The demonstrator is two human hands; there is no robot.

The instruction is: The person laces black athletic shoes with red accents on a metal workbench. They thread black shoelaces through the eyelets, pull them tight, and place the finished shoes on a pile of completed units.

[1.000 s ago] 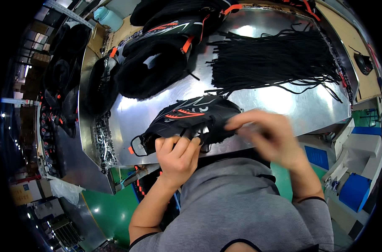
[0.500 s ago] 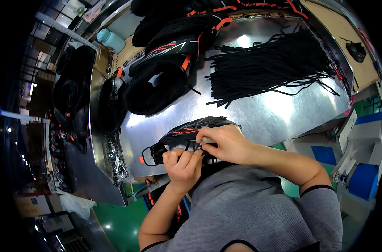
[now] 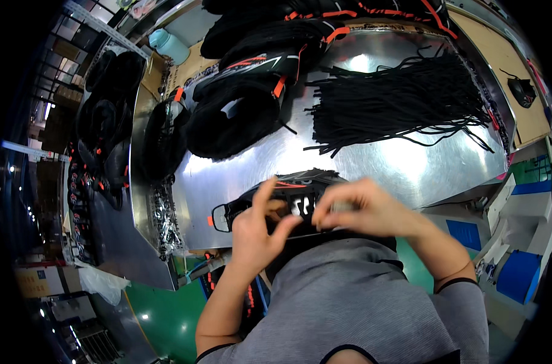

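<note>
A black shoe upper (image 3: pixel 315 176) with orange and grey lines lies on its side at the near edge of the metal table. White patches show in its middle, between my hands. My left hand (image 3: pixel 256 233) hovers over the heel half, index finger and thumb spread apart with nothing seen between them. My right hand (image 3: pixel 370 209), smeared by motion, is curled over the toe half. A pale handle (image 3: pixel 345 207) of a small awl-like tool shows in its grip; the tip cannot be made out.
A bundle of black laces (image 3: pixel 397 103) lies on the metal table (image 3: pixel 257 161). Several black fur-lined shoe uppers (image 3: pixel 233 124) with orange tabs are heaped at the back left. A side surface at left holds more uppers (image 3: pixel 109 121). A light blue jug (image 3: pixel 168 46) stands behind.
My hands have moved apart; they were close together at the shoe's lacing. My left fingers have opened from a pinch. My right hand has drawn back to the right with the tool.
</note>
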